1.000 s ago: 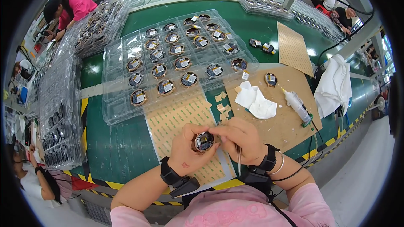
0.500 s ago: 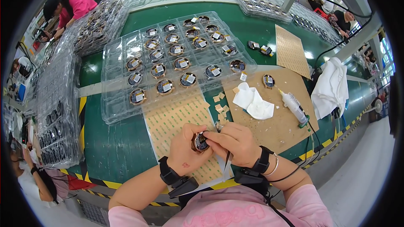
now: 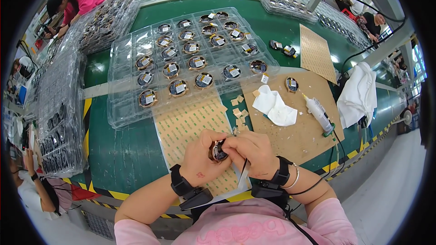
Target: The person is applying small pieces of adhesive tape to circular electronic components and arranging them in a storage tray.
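Observation:
My left hand [image 3: 200, 158] is closed around a round watch module [image 3: 219, 151] with a dark circuit face and a gold-coloured rim, held above a tan adhesive sheet [image 3: 185, 129] with green print. The fingers of my right hand [image 3: 256, 154] are pinched at the module's right edge. A thin dark tool [image 3: 244, 168], perhaps tweezers, sticks out below that hand; most of it is hidden by the fingers. Small tan paper pieces [image 3: 237, 112] lie just beyond my hands.
A clear plastic tray [image 3: 125, 102] of watch modules stands ahead. On a brown board [image 3: 272, 143] lie a white cloth [image 3: 281, 115], a single module [image 3: 291, 84] and a syringe [image 3: 319, 115] with a tube. Stacked trays [image 3: 59, 90] line the left; a co-worker [image 3: 84, 0] works beyond.
My right fingers have shifted slightly and curled in closer at the module's edge. The module is tilted a little differently in my left hand. Head view has moved slightly.

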`<state>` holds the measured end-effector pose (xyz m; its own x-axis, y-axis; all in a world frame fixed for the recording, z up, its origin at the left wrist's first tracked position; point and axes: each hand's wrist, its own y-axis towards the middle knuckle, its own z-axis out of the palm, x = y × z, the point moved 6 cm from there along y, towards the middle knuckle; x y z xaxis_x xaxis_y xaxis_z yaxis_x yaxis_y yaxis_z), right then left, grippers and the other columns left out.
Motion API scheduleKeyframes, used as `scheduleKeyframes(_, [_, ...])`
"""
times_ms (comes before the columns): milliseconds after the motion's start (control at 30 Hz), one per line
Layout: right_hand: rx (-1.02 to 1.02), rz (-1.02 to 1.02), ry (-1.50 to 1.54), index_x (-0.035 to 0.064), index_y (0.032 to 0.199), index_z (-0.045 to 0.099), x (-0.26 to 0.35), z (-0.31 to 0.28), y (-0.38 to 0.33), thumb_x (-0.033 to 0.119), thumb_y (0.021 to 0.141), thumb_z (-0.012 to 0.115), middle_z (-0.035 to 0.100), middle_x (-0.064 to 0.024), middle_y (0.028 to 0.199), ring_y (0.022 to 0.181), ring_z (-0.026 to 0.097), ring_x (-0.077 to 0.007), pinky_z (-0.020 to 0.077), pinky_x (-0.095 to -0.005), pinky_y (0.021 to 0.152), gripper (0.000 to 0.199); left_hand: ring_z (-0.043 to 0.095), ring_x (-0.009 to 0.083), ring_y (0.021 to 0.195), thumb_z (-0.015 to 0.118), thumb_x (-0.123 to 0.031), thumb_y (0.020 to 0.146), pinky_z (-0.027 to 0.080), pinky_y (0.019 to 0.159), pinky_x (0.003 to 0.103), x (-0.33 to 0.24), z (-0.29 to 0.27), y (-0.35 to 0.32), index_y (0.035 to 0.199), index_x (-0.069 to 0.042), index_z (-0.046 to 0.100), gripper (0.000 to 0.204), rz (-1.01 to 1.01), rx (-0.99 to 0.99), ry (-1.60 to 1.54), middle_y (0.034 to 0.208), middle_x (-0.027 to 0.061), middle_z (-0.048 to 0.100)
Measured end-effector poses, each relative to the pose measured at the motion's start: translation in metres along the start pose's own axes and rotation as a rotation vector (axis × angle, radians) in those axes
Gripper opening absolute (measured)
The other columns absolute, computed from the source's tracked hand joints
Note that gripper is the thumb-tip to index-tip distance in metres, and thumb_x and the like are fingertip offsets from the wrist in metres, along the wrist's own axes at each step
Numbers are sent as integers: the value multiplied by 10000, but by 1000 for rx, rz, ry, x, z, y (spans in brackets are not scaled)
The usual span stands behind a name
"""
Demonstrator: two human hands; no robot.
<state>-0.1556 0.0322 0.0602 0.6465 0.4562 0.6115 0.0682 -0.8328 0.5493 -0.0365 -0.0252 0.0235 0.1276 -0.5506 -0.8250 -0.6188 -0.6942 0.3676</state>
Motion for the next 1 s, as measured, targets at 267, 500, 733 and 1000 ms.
scheduleKeyframes(267, [102, -171, 118, 32, 890, 613, -4, -5, 6, -23, 718, 707, 530, -74, 664, 548, 527, -258, 408, -332, 498, 203, 626, 175, 687, 803, -134, 697, 493, 607, 278, 1, 0, 2, 1048, -77, 536, 445, -42, 52, -80, 834, 71, 627])
scheduleKeyframes(500, [178, -216, 113, 44, 901, 619, -5, -7, 6, 2, 736, 714, 530, -74, 682, 563, 533, -251, 407, -333, 500, 195, 640, 192, 670, 800, -147, 700, 501, 595, 283, 5, 4, 0, 1053, -81, 548, 438, -36, 63, -163, 838, 77, 639])
scheduleKeyframes(733, [242, -177, 70, 63, 912, 613, -6, -11, 6, 47, 738, 703, 584, -64, 751, 652, 586, -257, 472, -337, 554, 197, 642, 175, 682, 802, -134, 700, 503, 604, 277, 8, 6, -1, 1053, -69, 548, 440, -72, 86, -221, 859, 72, 649])
scheduleKeyframes(1000, [116, -170, 22, 53, 903, 632, -3, -14, 5, 11, 710, 723, 591, -65, 716, 613, 591, -240, 473, -312, 534, 218, 645, 165, 719, 792, -111, 711, 506, 636, 264, 6, 4, 0, 1067, -59, 542, 439, 1, 29, -273, 881, 72, 647])
